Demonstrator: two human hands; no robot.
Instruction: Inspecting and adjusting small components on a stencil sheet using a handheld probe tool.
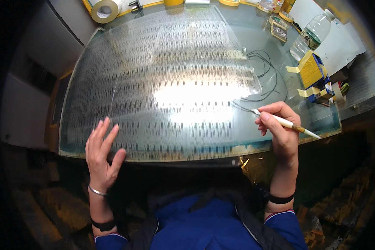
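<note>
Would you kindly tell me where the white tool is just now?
In the head view, the white tool is right of centre, held in the right hand, near the black wires, below the yellow tape.

Pen-like tool (286, 122): slim, white shaft, brown-gold band, pale tapered end; held aslant in the fingers (280, 109) of the right hand (286, 137), tapered end pointing right and toward the wearer, right of the marked rows. Clear sheet (154, 75): broad, lying flat on the worktop (251, 35), rows of small dark marks across it; white glare hides part
</note>
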